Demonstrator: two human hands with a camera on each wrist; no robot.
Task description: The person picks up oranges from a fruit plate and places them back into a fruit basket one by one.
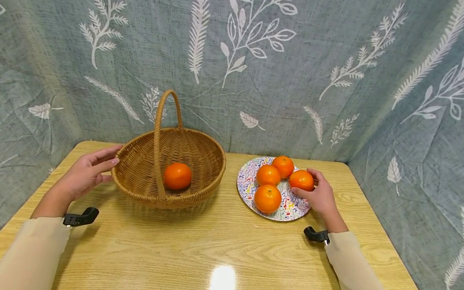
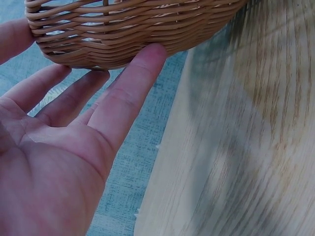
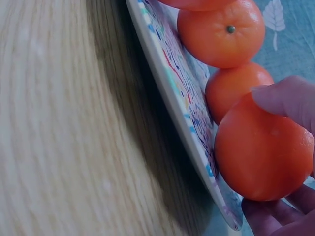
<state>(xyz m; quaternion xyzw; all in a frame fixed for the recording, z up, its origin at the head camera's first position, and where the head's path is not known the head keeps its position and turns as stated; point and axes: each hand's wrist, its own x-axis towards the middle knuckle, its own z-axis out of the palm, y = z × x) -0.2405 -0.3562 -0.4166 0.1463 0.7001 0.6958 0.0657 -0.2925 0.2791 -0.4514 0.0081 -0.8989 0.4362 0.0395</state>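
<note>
A brown wicker basket (image 1: 205,196) with a tall arched handle stands on the left, one orange (image 1: 178,176) lying inside. My left hand (image 1: 88,171) holds its left rim, with the thumb at the edge; in the left wrist view, fingertips (image 2: 150,56) touch the woven outer side. On the right, a round plate (image 1: 250,164) with colourful squiggles bears oranges. My right hand (image 1: 322,197) grips the rightmost orange (image 1: 301,180), thumb on one side and fingers on the other. Beside it on the plate sit three more oranges (image 1: 267,199).
Both things stand on a light wooden table (image 1: 169,252) with a glossy reflection near the front. Grey-green cloth (image 1: 210,104) with white leaf prints hangs behind and at the sides. Each wrist wears a small black camera (image 1: 81,217).
</note>
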